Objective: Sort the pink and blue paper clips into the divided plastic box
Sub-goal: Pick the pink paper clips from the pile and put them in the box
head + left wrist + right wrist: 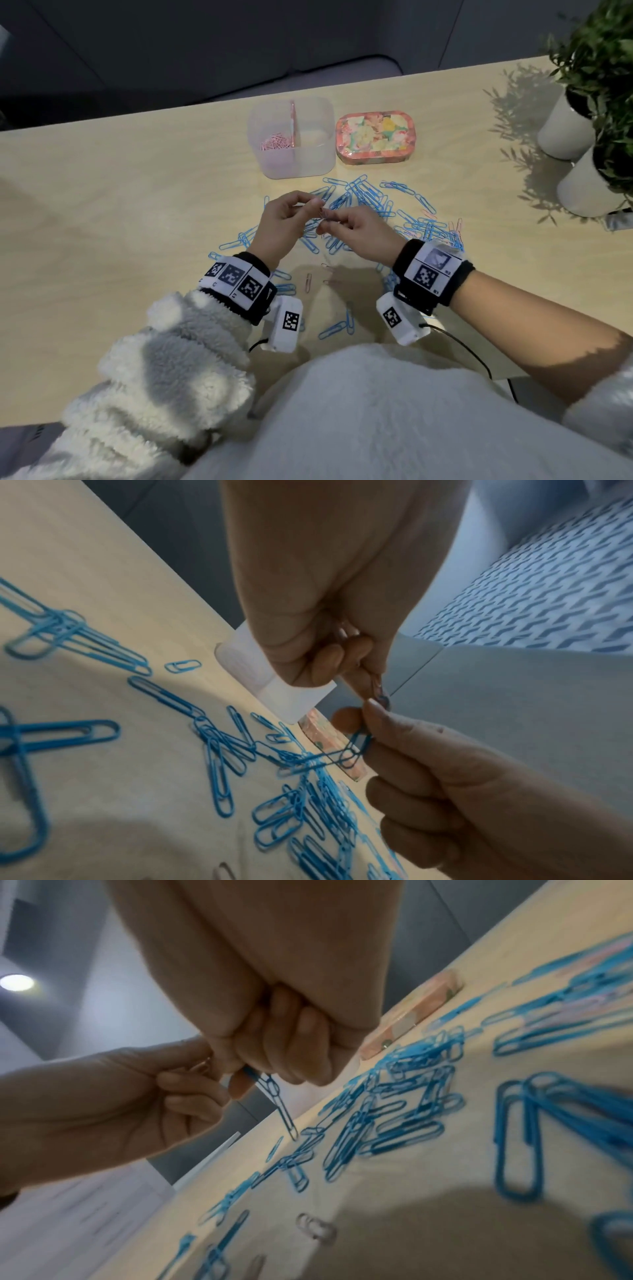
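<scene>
My two hands meet just above a wide scatter of blue paper clips on the wooden table. The left hand pinches a pink clip between thumb and fingertips. The right hand pinches a blue clip from which linked blue clips dangle toward the pile. Behind the hands stands the clear divided box. Its left compartment holds pink clips; its right compartment looks empty. A few pink clips lie loose near my wrists, and others lie at the right of the pile.
A floral tin sits just right of the box. Two white plant pots with leafy plants stand at the right edge. Bare table lies to the left of the pile. A cable runs from my right wrist.
</scene>
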Motion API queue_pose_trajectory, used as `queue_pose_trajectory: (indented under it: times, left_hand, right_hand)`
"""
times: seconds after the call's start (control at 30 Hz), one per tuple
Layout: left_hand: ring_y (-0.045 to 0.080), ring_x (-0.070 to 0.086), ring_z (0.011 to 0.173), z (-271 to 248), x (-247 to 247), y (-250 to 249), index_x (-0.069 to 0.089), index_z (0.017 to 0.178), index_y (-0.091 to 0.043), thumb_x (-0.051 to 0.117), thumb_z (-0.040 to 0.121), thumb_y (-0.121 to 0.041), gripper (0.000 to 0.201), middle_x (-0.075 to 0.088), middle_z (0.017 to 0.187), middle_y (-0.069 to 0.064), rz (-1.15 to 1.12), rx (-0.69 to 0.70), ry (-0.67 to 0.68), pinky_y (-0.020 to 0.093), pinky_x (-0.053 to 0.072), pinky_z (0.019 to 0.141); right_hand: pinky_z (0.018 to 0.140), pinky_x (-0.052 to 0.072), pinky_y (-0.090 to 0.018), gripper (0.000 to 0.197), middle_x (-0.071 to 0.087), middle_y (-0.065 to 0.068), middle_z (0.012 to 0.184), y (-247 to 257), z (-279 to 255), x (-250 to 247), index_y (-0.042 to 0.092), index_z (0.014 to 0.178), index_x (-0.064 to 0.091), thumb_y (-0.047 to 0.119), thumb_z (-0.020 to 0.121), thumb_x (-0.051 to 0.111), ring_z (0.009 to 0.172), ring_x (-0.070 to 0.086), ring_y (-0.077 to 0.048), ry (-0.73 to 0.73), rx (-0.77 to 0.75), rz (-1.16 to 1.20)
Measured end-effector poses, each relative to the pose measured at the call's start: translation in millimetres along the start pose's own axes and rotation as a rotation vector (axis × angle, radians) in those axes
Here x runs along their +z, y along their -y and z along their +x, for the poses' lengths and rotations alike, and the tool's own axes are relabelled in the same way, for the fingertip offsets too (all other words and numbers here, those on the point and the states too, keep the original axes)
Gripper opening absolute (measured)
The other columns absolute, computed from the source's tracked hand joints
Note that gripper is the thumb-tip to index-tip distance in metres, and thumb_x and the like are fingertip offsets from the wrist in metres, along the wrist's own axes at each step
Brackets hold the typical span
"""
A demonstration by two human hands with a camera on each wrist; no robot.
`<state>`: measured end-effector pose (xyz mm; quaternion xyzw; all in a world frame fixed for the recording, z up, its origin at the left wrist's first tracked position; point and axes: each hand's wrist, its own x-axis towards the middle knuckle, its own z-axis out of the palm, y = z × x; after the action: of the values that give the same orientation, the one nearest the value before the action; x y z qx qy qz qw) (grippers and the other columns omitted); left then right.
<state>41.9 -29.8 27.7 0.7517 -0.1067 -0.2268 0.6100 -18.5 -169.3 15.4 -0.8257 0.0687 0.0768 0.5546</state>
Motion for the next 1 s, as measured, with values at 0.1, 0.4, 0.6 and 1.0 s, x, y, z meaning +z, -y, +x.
queue_pose_trajectory:
  times: [0.1,0.4,0.6,1.0]
  left_hand:
    - [-0.005,0.061,0.055,1,1,2,0.062,0.088,0.001,0.053,0.092,-0.007,0.013,0.068,0.070,0.001,0.019,0.077,-0.020,0.004,0.040,0.053]
    - [-0.001,0.051,0.055,9,4,16,0.066,0.095,-0.017,0.060,0.088,-0.013,0.010,0.066,0.074,-0.004,0.348,0.130,0.116,0.016,0.043,0.061]
    - [0.001,0.040,0.048,2,0,13,0.067,0.102,-0.012,0.055,0.089,-0.008,0.018,0.060,0.081,-0.006,0.458,0.079,0.239,0.011,0.035,0.053]
    - [-0.006,0.061,0.065,-5,13,19,0.069,0.094,-0.005,0.060,0.088,-0.012,0.012,0.067,0.074,-0.003,0.133,0.023,0.093,0.012,0.047,0.070]
  right_hand:
    - [0.047,0.025,-0.021,0.025,0.033,0.005,0.047,-1,-3,-1,0.007,0.090,0.070,0.020,0.094,0.050,0.039,0.036,-0.007,0.004,-0.039,-0.171]
    - [0.063,0.036,-0.030,0.025,0.053,0.005,0.066,-5,-12,-8,0.016,0.093,0.066,0.029,0.095,0.044,0.069,0.049,-0.017,-0.072,-0.028,-0.530]
    - [0.057,0.030,-0.029,0.025,0.046,0.006,0.056,-13,-12,-15,0.013,0.089,0.063,0.028,0.095,0.044,0.057,0.045,-0.018,-0.147,-0.015,-0.510]
    - [0.054,0.027,-0.029,0.022,0.044,0.009,0.056,-13,-15,-11,0.016,0.087,0.062,0.028,0.095,0.045,0.062,0.046,-0.019,-0.118,-0.041,-0.500]
